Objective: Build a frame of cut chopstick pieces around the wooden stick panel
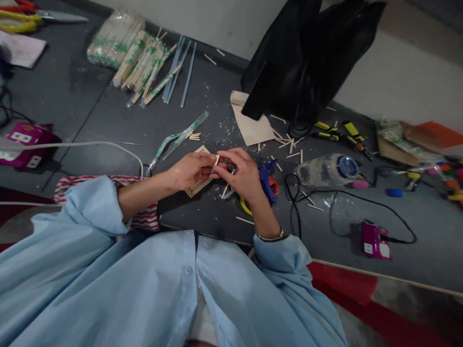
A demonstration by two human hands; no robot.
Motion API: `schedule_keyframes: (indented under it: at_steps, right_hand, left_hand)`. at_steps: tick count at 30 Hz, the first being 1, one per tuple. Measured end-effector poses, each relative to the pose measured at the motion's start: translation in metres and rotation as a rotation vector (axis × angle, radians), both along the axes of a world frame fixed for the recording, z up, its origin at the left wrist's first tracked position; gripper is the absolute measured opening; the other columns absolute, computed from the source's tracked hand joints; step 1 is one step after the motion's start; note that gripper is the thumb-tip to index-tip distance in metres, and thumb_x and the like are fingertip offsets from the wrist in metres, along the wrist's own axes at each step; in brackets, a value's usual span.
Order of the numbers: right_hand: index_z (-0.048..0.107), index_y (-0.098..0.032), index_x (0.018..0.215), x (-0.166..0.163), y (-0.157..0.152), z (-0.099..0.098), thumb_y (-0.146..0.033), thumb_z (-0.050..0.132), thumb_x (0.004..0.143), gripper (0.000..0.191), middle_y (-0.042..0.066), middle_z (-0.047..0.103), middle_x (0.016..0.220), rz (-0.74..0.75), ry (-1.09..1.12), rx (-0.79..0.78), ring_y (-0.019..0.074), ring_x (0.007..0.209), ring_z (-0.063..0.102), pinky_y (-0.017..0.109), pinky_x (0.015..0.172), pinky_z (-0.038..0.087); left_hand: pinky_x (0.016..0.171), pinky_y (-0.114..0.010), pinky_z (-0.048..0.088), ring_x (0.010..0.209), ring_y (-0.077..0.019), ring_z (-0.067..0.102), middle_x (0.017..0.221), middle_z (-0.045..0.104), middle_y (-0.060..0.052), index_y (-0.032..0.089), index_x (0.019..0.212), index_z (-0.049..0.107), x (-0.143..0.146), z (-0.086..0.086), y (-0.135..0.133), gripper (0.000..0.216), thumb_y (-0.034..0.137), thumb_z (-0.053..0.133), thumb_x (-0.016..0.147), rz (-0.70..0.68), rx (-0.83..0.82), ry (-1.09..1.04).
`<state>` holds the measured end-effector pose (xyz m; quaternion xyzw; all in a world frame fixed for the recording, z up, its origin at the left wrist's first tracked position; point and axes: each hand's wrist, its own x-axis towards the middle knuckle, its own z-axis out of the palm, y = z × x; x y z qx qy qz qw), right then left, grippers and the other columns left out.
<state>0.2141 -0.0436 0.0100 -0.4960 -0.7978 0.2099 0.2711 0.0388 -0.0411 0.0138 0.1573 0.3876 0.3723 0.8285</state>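
At the dark board's (202, 217) near edge, the left hand (190, 171) grips 1 stick frame (195, 189), steadying it; the right hand (244, 176) pinches a small dark piece (228, 165) at its corner, glue gun (268, 182) just beside.

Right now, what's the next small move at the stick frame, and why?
Probably press the small dark tool, pinched in the right hand, onto the edge of the wooden frame: the left hand grips that frame, and the tool sits right at it.

Dim, soft light; warped, blurred edges.
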Motion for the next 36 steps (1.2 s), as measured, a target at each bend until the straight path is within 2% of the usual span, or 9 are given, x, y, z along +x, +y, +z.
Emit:
schedule_keyframes:
  at_steps: [11,18,26,31,36]
  right_hand:
    - [0.068,-0.027,0.119,0.001,0.001,0.0,-0.033,0.071,0.086,0.034,0.006,0.067,0.109,0.022,-0.007,-0.007,0.0233,0.1,0.065,0.04,0.09,0.054]
    - [0.067,-0.027,0.12,0.002,0.0,0.001,-0.034,0.073,0.084,0.037,0.006,0.068,0.112,0.022,0.002,-0.012,0.0239,0.101,0.065,0.04,0.087,0.055]
    - [0.068,-0.026,0.117,0.002,-0.001,0.002,-0.036,0.072,0.085,0.034,0.007,0.068,0.113,0.004,-0.004,-0.003,0.024,0.102,0.065,0.039,0.087,0.055]
    - [0.067,-0.026,0.119,0.002,-0.002,0.002,-0.034,0.07,0.085,0.035,0.007,0.067,0.113,0.008,-0.024,0.018,0.0245,0.104,0.065,0.04,0.089,0.055]
    - [0.066,-0.027,0.121,0.001,-0.002,0.001,-0.032,0.07,0.084,0.037,0.007,0.066,0.115,0.02,-0.031,0.03,0.0254,0.106,0.064,0.042,0.089,0.055]
  left_hand:
    - [0.07,-0.026,0.057,0.063,-0.0123,0.068,0.072,0.072,-0.008,0.008,0.076,0.069,0.0,0.006,-0.001,0.025,0.002,0.051,0.092,-0.011,0.0,0.012]
    - [0.071,-0.026,0.058,0.066,-0.0135,0.07,0.082,0.076,-0.013,0.006,0.081,0.072,-0.002,0.001,0.0,0.023,0.004,0.051,0.091,-0.029,0.011,-0.005]
    - [0.068,-0.025,0.058,0.064,-0.0136,0.07,0.076,0.075,-0.011,0.009,0.076,0.071,-0.004,0.002,0.003,0.025,0.009,0.052,0.092,-0.033,-0.058,-0.049]
    - [0.068,-0.024,0.057,0.062,-0.0112,0.068,0.071,0.073,-0.006,0.01,0.072,0.07,-0.004,0.002,0.001,0.021,0.007,0.056,0.088,-0.043,0.009,-0.018]
    - [0.073,-0.024,0.057,0.069,-0.0119,0.07,0.08,0.075,-0.008,0.009,0.08,0.072,-0.005,-0.006,0.001,0.003,0.008,0.07,0.081,-0.052,0.101,0.015]
